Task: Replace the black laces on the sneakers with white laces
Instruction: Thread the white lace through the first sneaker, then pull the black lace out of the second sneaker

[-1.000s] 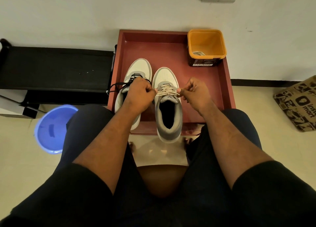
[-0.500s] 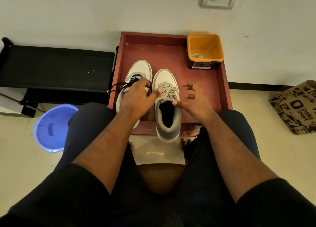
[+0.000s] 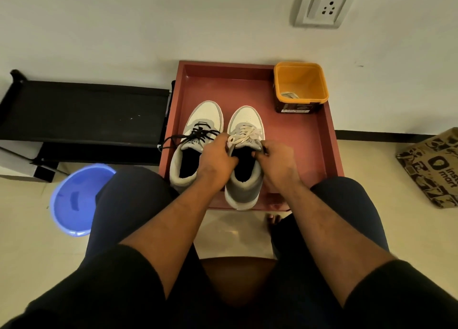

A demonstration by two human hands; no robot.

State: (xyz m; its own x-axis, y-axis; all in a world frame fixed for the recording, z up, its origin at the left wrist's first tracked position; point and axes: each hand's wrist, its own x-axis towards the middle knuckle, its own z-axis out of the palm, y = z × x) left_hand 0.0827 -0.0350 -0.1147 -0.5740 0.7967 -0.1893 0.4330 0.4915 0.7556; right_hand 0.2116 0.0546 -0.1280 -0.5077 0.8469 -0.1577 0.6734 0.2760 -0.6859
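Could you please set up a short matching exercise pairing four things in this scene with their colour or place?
Things:
1. left sneaker
2. right sneaker
3. orange tub
4. blue basin

Descriptions:
A. on the floor beside the tray
B. carries white laces
C. in the tray's far right corner
D. carries black laces

Pairs: 1-D, 2-B, 3-C, 4-A

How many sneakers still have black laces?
1. The left sneaker on the red tray has black laces. The right sneaker, gripped by the left hand and right hand, has white laces.
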